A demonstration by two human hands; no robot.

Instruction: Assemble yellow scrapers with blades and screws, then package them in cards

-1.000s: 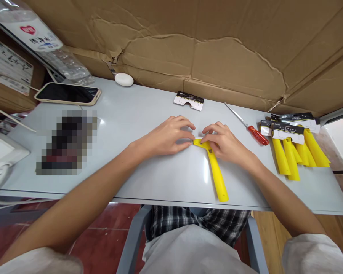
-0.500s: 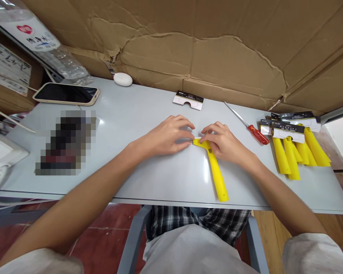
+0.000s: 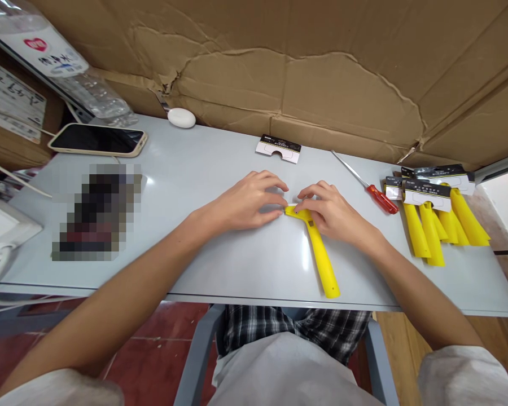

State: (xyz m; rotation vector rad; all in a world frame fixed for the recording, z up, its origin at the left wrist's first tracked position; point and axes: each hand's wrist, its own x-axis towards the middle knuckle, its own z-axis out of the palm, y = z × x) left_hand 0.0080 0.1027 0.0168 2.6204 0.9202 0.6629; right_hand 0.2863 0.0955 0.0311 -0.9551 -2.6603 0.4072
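Note:
A yellow scraper (image 3: 322,256) with a long handle and a crosswise head lies on the table in front of me, its handle pointing towards the near edge. At the left end of the head, the thumb and forefinger of my left hand (image 3: 254,200) are pinched together; a small grey bit shows between the tips, too small to name. The fingers of my right hand (image 3: 328,208) are closed around the right part of the head and hide it. A pale strip shows along the far side of the head. Beyond my hands lies a black-and-white card (image 3: 278,149) with a notch.
A red-handled screwdriver (image 3: 381,198) lies at the right, beside several yellow handles (image 3: 432,237) with header cards. To the left are a phone (image 3: 99,140), a blurred-out item (image 3: 97,217), a white oval object (image 3: 182,118) and a plastic bottle (image 3: 63,62). Cardboard (image 3: 300,84) stands behind the table.
Both hands keep their places at the head. The lower end of the scraper's handle has shifted very slightly to the right.

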